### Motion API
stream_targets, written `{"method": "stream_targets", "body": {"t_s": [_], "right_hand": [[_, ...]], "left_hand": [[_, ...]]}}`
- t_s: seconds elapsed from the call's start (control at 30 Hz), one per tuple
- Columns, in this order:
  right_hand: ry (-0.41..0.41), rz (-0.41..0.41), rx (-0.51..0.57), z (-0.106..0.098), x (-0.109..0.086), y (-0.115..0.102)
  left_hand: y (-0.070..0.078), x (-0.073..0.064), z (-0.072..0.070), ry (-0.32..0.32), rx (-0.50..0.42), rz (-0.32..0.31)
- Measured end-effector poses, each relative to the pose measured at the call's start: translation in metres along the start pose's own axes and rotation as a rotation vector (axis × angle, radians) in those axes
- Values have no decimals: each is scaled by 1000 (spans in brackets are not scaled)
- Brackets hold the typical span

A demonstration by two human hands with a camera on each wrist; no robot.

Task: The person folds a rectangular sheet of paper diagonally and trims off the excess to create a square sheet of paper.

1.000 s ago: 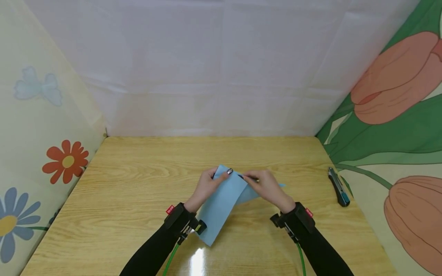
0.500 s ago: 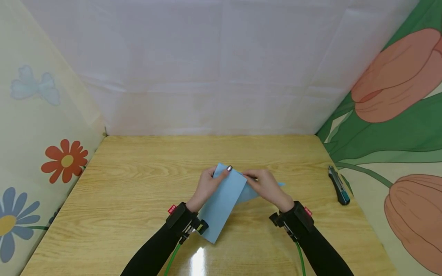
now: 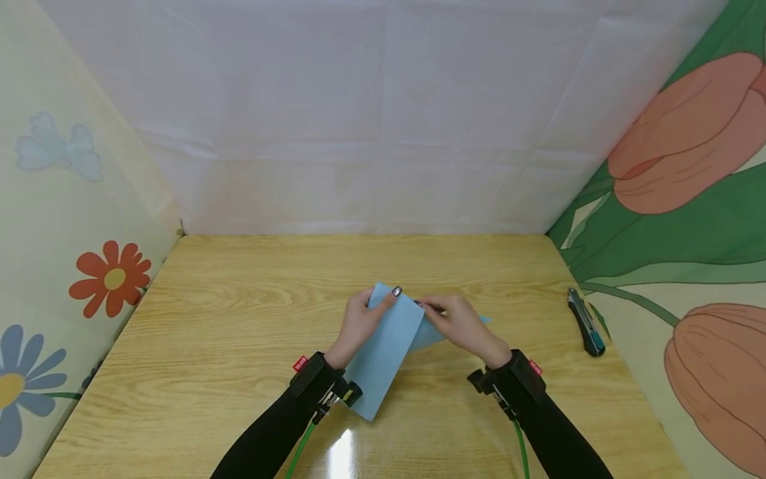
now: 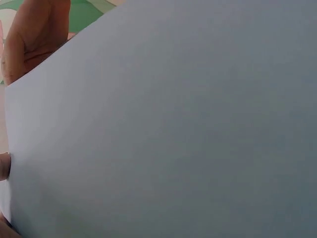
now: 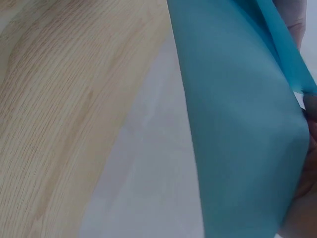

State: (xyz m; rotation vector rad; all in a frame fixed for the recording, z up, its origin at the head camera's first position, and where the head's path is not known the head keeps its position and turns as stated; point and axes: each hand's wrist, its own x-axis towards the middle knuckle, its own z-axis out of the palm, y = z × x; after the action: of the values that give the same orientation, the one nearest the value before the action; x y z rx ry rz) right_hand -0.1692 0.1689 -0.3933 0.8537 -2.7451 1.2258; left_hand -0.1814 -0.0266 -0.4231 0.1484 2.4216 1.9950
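Observation:
A light blue sheet of paper (image 3: 383, 362), folded so that one long panel slants toward me, is held up in front of me over the table. My left hand (image 3: 359, 326) grips its upper left edge, thumb lying on top. At the panel's upper right corner, my right hand (image 3: 461, 326) pinches the paper between thumb and fingers. A second part of the sheet (image 3: 426, 334) extends behind the right hand, its tip showing beyond the knuckles. In the left wrist view the paper (image 4: 168, 119) fills most of the picture; the right wrist view shows a folded blue layer (image 5: 242, 119).
On the wooden table's (image 3: 251, 279) right edge lies a utility knife (image 3: 586, 322) with a dark and teal handle. A white cloth (image 3: 371, 120) hangs behind the table, with flower-printed cloths (image 3: 676, 266) at the sides. Green cables (image 3: 299, 451) run from both wrist cameras.
The lower end of the paper panel has swung slightly right and up. The right fingers have shifted a little at the corner, while both hands keep their hold.

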Motion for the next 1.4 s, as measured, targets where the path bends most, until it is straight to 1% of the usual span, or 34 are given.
{"method": "stream_targets", "body": {"t_s": [0.13, 0.23, 0.37, 0.47, 0.57, 0.67, 0.73, 0.83, 0.93, 1.07, 1.2, 1.3, 1.4], "right_hand": [[-19, 58, 83, -2, -2, 0], [-28, 59, 40, -1, -2, -1], [3, 36, -25, 1, -1, -1], [35, 28, -42, 1, 0, 0], [49, 14, -51, 1, 0, 1], [56, 11, -54, 0, -1, 2], [63, 9, -57, -1, -2, 2], [71, 5, -67, -2, -3, 2], [72, -5, -58, -3, -4, 1], [67, -19, -30, -4, -5, 0], [58, -30, -17, -4, -6, 0], [55, -29, -3, -3, -6, 0], [52, -19, 5, -3, -6, 0]], "left_hand": [[1, -1, -1, 5, 5, -7], [2, -1, -2, -3, -4, -4], [2, -2, -2, -23, -22, 5], [2, -2, -2, -36, -26, 9], [2, -2, -4, -52, -22, 21], [1, -2, -7, -76, -4, 53], [1, -1, -10, -71, 6, 68], [0, -2, -15, -44, 21, 96], [0, -2, -19, -27, 14, 129], [1, -2, -23, -36, -37, 152], [0, -2, -25, -29, -76, 142], [0, -2, -26, -13, -62, 152], [1, -2, -26, 10, -28, 200]]}}
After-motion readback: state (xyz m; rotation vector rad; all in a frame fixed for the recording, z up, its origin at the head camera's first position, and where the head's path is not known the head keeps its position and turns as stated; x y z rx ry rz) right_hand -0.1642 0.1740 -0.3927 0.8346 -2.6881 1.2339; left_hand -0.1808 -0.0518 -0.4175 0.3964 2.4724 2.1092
